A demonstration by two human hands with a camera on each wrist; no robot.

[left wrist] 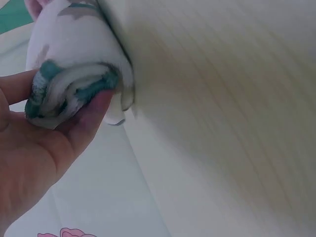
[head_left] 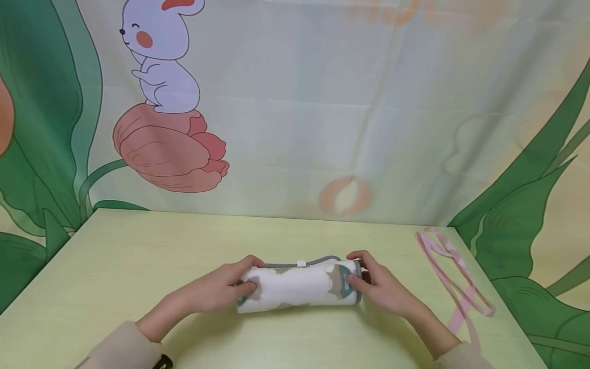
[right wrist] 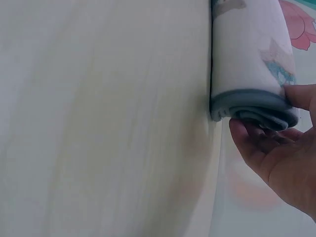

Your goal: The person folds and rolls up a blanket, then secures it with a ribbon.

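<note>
A rolled-up towel (head_left: pixel 295 289), white with brown and teal patches, lies crosswise near the middle of the table. Grey edging and a small white tag (head_left: pixel 301 264) show along its far side. My left hand (head_left: pixel 221 287) grips the left end, thumb on the near face and fingers behind it. In the left wrist view the spiral layers of the rolled towel (left wrist: pixel 74 94) face the palm. My right hand (head_left: pixel 382 287) holds the other end the same way. The right wrist view shows grey-trimmed layers of the towel (right wrist: pixel 252 106) between thumb and fingers.
A pink ribbon (head_left: pixel 454 271) lies in loose loops at the right side of the pale wooden table (head_left: pixel 152 246). Behind the table hangs a printed cloth (head_left: pixel 286 113) with a rabbit and flowers. A dark band (head_left: pixel 163 362) shows by the left sleeve.
</note>
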